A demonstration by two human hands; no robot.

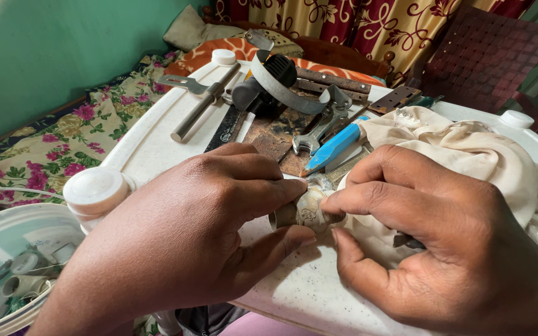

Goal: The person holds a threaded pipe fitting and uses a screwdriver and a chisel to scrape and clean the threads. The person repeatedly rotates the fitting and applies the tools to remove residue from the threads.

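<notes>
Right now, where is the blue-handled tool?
In the head view, the blue-handled tool lies right of centre on the white table, between the open-ended spanner and the cream cloth, just beyond the right hand.

My hands cover most of the small metal fitting, so I can't tell its shape; the bucket runs off the left edge.
</notes>
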